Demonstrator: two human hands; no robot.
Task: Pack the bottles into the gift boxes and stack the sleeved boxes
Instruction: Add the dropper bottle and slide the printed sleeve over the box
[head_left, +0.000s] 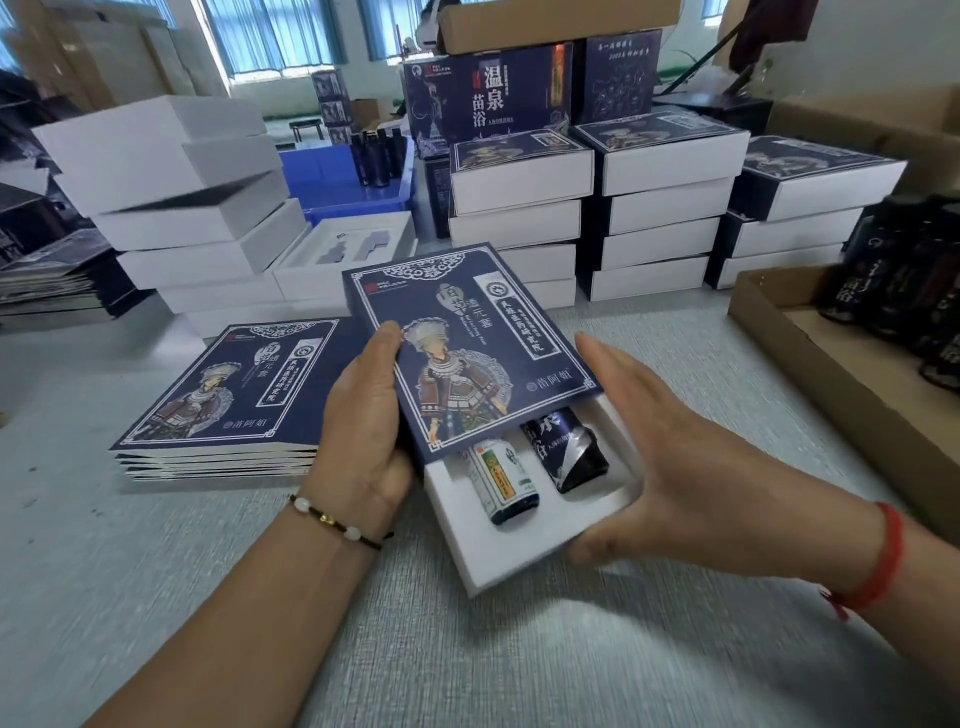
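**Sleeve partly over the packed gift box**

At the far left of the grey bench (156, 597) stands a pile of plain white boxes (171, 208), some of them askew. Nearer, a low pile of flat blue sleeves (228, 395) lies on the bench, each printed with a figure in a silver headdress.

The left hand (363, 431) grips the left edge of a blue sleeve (467, 343); the thumb lies on the printed top and the fingers curl below it. This sleeve covers the far part of a white gift box (519, 540) and is tilted up at its far end.

The near part of the box is uncovered. In its white foam insert lie two bottles side by side: a white-labelled bottle (501, 483) on the left and a dark blue bottle (569, 452) on the right.

The right hand (665, 457) is open, its fingers straight along the right side of the box and the thumb at the near right corner.

Far behind stand piles of sleeved boxes (665, 202). At the far right an open carton (810, 358) holds dark bottles.
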